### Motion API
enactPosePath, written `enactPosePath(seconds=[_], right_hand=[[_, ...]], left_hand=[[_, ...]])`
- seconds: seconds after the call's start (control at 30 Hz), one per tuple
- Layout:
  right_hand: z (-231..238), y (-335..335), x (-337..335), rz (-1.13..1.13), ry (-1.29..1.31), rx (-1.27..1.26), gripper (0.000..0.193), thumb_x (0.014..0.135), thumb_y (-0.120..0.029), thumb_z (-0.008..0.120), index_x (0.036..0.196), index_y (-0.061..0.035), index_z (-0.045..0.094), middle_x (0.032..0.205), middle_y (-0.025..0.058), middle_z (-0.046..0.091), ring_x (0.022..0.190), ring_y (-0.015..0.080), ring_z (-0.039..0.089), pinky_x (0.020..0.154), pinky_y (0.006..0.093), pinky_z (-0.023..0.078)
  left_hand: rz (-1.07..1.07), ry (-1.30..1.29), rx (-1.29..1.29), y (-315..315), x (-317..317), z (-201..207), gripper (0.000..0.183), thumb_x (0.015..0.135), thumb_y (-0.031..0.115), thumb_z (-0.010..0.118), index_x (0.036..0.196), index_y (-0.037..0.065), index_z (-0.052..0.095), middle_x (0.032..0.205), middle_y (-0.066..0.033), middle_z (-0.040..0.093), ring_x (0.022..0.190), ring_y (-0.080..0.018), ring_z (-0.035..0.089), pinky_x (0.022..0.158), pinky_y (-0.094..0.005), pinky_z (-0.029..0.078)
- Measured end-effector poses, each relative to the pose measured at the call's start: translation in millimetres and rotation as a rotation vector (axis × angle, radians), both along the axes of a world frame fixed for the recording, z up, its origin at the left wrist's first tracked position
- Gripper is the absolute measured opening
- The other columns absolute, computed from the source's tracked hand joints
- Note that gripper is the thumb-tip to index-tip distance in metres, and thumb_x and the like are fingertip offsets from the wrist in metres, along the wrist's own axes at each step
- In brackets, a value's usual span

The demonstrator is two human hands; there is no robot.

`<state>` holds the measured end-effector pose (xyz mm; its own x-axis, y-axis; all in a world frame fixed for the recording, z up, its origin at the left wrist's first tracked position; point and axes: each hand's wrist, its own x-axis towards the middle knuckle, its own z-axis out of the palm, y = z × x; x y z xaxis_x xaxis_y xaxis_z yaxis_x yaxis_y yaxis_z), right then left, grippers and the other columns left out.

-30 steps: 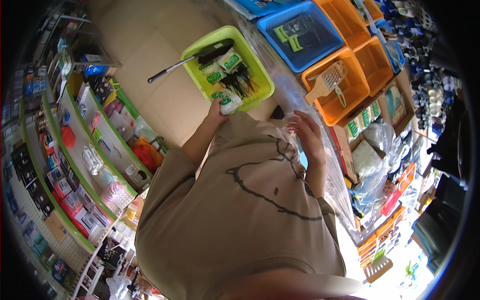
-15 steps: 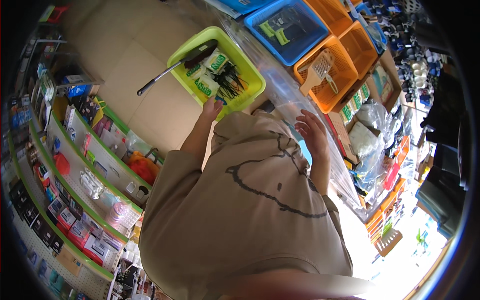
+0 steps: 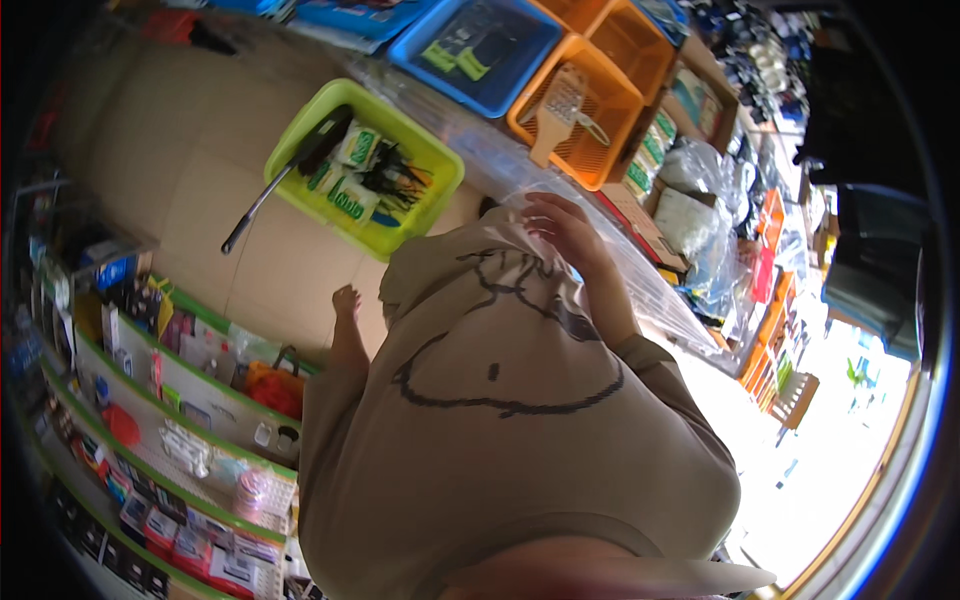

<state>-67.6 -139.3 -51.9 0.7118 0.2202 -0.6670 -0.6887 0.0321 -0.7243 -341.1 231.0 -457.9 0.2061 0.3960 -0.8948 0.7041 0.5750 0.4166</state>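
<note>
My left hand hangs beside my body over the floor, its fingers curled in, and nothing shows in it. My right hand is in front of my shirt near the plastic-covered counter edge, fingers apart, holding nothing. Beyond both hands a lime-green basket stands on the floor. In it lie several white-and-green packets and a bunch of thin black strips. A long-handled tool with a dark, broad head leans across the basket's left rim, its metal handle sticking out over the floor.
Along the right runs a counter with a blue basket, orange baskets holding a slotted turner, and plastic-wrapped goods. Shelves with green edging and small packaged goods stand at the left. Tiled floor lies between.
My left hand has drawn back from the green basket to my side. My right hand has come in toward my shirt. The view has turned, so basket and counter sit further left.
</note>
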Motion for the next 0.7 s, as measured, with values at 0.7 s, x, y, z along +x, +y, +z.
enactPosePath(seconds=[0.7], right_hand=[[-46, -222, 35, -0.339, -0.194, -0.337, 0.033, 0.092, -0.021, 0.062, 0.119, -0.0006, 0.062, 0.093, 0.0063, 0.07, 0.076, 0.0117, 0.065, 0.063, 0.0237, 0.048]], left_hand=[[-0.679, -0.184, 0.27, -40, 135, 10, 0.03, 0.089, 0.021, 0.062, 0.109, -0.002, 0.057, 0.083, -0.0101, 0.065, 0.07, -0.0175, 0.063, 0.063, -0.0297, 0.052]])
